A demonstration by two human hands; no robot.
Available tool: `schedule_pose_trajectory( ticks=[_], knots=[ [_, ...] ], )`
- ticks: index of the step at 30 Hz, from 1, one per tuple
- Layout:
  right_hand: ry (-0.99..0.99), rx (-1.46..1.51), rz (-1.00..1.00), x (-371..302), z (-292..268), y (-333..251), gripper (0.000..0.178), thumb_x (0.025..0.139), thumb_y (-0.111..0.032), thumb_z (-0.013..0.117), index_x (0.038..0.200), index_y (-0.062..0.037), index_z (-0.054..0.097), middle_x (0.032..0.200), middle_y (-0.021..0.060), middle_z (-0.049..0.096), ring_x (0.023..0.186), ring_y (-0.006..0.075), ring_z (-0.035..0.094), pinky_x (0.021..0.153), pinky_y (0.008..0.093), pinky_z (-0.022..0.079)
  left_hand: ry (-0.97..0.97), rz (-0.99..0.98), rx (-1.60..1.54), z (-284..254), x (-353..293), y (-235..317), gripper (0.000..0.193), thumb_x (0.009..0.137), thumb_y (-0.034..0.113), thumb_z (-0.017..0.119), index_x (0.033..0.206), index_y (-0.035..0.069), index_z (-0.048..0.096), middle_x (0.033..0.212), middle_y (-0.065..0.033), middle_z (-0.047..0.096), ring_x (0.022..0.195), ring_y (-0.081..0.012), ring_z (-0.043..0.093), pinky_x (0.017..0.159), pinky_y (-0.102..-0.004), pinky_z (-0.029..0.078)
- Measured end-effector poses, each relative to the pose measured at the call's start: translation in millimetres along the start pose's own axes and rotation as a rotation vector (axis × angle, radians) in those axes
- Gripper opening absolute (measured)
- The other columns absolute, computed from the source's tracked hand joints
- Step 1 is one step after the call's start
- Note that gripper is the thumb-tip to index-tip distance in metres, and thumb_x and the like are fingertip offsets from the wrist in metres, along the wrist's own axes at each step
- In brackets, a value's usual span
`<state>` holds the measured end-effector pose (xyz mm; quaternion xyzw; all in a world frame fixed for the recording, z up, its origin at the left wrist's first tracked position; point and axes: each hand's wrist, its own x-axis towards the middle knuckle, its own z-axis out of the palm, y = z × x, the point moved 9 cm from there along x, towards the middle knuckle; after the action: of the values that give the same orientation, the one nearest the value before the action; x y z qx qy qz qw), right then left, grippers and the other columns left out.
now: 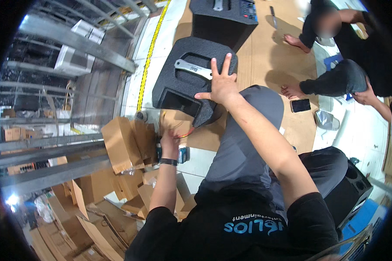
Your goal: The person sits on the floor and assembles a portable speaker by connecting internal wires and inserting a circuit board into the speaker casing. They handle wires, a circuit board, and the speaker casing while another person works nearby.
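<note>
A black speaker cabinet with a grey carry handle on top stands in front of me. My right hand lies on its top beside the handle, fingers spread wide. There is a dark rectangular opening in the side nearest me. Below that opening, my left hand is closed around thin red and yellow wires running toward the cabinet. Its fingertips are small and partly hidden. A teal power tool sits on the floor just beside my left wrist.
A second black speaker stands behind the first. Cardboard boxes crowd the left, near metal rails. At the right another person sits by a phone. A knife-like tool lies on the cardboard sheet.
</note>
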<state>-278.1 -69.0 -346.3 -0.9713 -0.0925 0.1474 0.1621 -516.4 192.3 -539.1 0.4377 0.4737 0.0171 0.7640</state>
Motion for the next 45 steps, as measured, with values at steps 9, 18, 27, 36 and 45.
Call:
schedule_pose_trajectory(
  ticks=[9, 18, 27, 36, 45],
  knots=[
    [-0.020, -0.014, 0.028, 0, -7, 10, 0.136, 0.056, -0.078, 0.082, 0.164, -0.0232, 0.020, 0.163, 0.0367, -0.012, 0.130, 0.0614, 0.046, 0.104, 0.0537, 0.049, -0.421, 1.627, 1.497, 228, -105, 206, 0.105, 0.063, 0.028, 0.094, 0.151, 0.005, 0.042, 0.153, -0.0214, 0.044, 0.142, -0.0421, 0.039, 0.119, -0.0511, 0.031],
    [-0.079, 0.195, -0.001, 1, -13, 26, 0.125, 0.064, -0.062, 0.088, 0.163, -0.0233, 0.022, 0.167, 0.0265, -0.013, 0.141, 0.0609, 0.031, 0.111, 0.0604, 0.040, -0.942, 1.659, 1.612, 288, -117, 142, 0.077, 0.060, 0.034, 0.092, 0.126, 0.007, 0.063, 0.129, -0.0117, 0.063, 0.119, -0.0375, 0.059, 0.105, -0.0464, 0.049],
    [0.533, 1.038, -0.861, -213, -196, 53, 0.062, 0.084, -0.002, 0.072, 0.143, -0.0071, 0.054, 0.138, 0.0205, 0.060, 0.116, 0.0341, 0.064, 0.093, 0.0415, 0.054, -0.836, 1.878, 1.674, 261, -101, 123, 0.081, 0.056, 0.024, 0.089, 0.129, 0.007, 0.058, 0.122, -0.0121, 0.061, 0.111, -0.0359, 0.055, 0.097, -0.0477, 0.046],
    [0.856, 1.171, -1.175, -365, -298, 108, 0.025, 0.086, -0.019, 0.072, 0.105, -0.0017, 0.074, 0.097, 0.0201, 0.073, 0.073, 0.0273, 0.069, 0.064, 0.0352, 0.055, -0.696, 1.764, 1.947, 217, -120, 92, 0.078, 0.072, 0.041, 0.081, 0.135, 0.003, 0.055, 0.120, -0.0145, 0.058, 0.108, -0.0365, 0.051, 0.099, -0.0520, 0.040],
    [0.921, 1.304, -1.264, -406, -306, 135, 0.039, 0.096, -0.036, 0.071, 0.095, 0.0020, 0.079, 0.080, 0.0154, 0.073, 0.066, 0.0233, 0.066, 0.058, 0.0305, 0.050, -0.073, 1.620, 1.725, 214, -113, 114, 0.066, 0.088, 0.036, 0.072, 0.138, -0.001, 0.049, 0.116, -0.0197, 0.053, 0.111, -0.0404, 0.048, 0.093, -0.0515, 0.040]
  ],
)
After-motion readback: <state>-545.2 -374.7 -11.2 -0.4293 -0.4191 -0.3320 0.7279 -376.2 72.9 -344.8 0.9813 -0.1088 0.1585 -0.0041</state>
